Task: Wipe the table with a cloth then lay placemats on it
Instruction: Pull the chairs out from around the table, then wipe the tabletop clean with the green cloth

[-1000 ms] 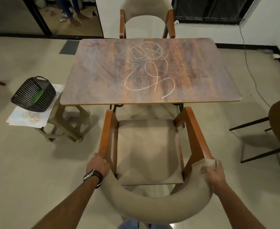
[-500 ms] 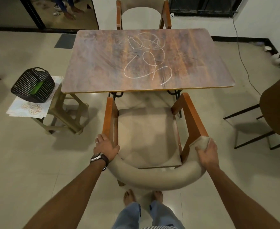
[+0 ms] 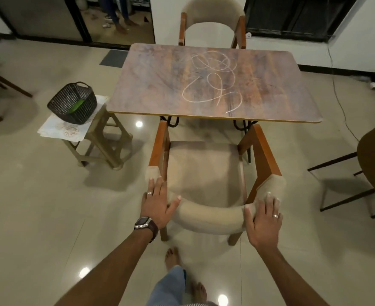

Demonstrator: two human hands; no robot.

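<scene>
1. Chalk scribbles [image 3: 213,79] cover the middle and right part of the table [image 3: 151,85], so the wiping is not yet done; it seems the task stands at its very beginning.
2. The near chair [image 3: 206,173] stands in front of the table's near edge, its seat out from under the top. I judge that the person handles it to get free access to the surface.
3. The left hand [image 3: 156,203] lies flat on the left end of the padded backrest, fingers straight and pointing forward, thumb spread along the cushion. It holds nothing; it only rests or presses there.
4. The right hand [image 3: 263,217] lies in the same way on the right end of the backrest, fingers extended, not closed around anything.
5. Both forearms reach forward and down from the lower edge of the view, almost symmetrical.
6. A dark woven basket [image 3: 72,103] stands on a small stool [image 3: 102,138] left of the table, well apart from the hands. Something green [image 3: 77,106] lies inside, possibly the cloth, but I cannot tell.
7. Pale patterned sheets [image 3: 62,129] under the basket may be the placemats.
</scene>
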